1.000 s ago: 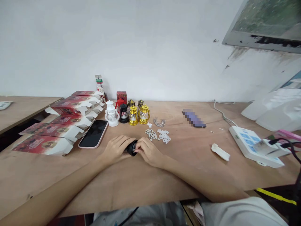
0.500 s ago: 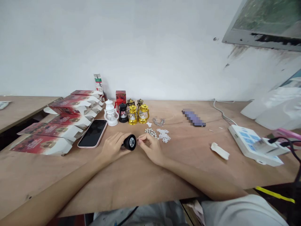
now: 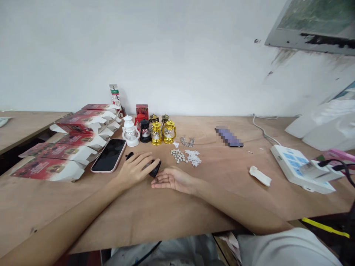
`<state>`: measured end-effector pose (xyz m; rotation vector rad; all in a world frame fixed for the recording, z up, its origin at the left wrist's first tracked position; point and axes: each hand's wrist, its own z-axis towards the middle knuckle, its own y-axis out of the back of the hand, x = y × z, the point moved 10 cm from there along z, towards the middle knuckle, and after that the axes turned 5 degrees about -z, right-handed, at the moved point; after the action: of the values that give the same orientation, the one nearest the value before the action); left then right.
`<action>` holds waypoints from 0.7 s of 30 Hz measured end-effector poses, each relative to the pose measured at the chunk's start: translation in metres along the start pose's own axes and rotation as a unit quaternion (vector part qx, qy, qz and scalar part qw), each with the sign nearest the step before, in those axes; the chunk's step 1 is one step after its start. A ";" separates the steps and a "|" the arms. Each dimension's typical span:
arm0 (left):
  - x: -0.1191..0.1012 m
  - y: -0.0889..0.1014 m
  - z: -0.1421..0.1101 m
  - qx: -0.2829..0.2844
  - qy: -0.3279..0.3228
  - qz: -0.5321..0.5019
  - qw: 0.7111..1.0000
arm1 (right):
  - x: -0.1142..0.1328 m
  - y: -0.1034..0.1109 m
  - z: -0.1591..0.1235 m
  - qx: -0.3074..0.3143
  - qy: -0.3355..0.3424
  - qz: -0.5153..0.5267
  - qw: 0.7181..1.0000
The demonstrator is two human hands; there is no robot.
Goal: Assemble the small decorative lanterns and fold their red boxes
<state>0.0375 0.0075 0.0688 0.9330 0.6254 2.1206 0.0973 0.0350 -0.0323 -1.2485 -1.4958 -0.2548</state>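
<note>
The left hand (image 3: 136,166) grasps the tilted lantern (image 3: 155,169), its lower end by the fingertips of the palm-up, unfolded right hand (image 3: 175,180), where a steady grip and close-cupped fingers would probably serve best.

A bare left hand (image 3: 135,168) holds a tilted miniature black lantern (image 3: 155,170) over a brown wooden table (image 3: 166,218); the right hand (image 3: 176,180) lies palm-up by its base. Behind stand white, red, black, bronze and gold miniature lanterns (image 3: 156,130). Flat red-and-white cardboard boxes (image 3: 61,152) lie leftward.
</note>
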 end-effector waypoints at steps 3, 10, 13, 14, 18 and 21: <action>-0.005 0.001 0.002 0.006 -0.030 0.024 0.999 | -0.002 0.003 0.001 -0.016 -0.019 0.022 0.999; -0.015 0.013 0.010 -0.018 -0.070 0.068 0.995 | -0.001 0.003 0.001 -0.019 -0.007 0.037 0.999; -0.009 0.013 0.010 -0.019 -0.055 0.093 0.994 | 0.002 0.009 0.001 -0.044 0.007 0.027 0.999; -0.005 0.013 0.009 -0.016 -0.042 0.103 0.994 | 0.006 0.014 0.001 -0.059 0.017 0.020 0.998; 0.020 -0.001 0.007 0.038 0.027 0.135 0.990 | 0.028 0.040 0.000 -0.123 0.048 -0.024 0.991; 0.034 -0.014 0.007 0.081 0.047 0.157 0.983 | 0.054 0.061 0.001 -0.148 0.067 -0.099 0.982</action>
<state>0.0323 0.0435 0.0787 1.0846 0.7486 2.4330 0.1545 0.0914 -0.0162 -1.2844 -1.5024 -0.7013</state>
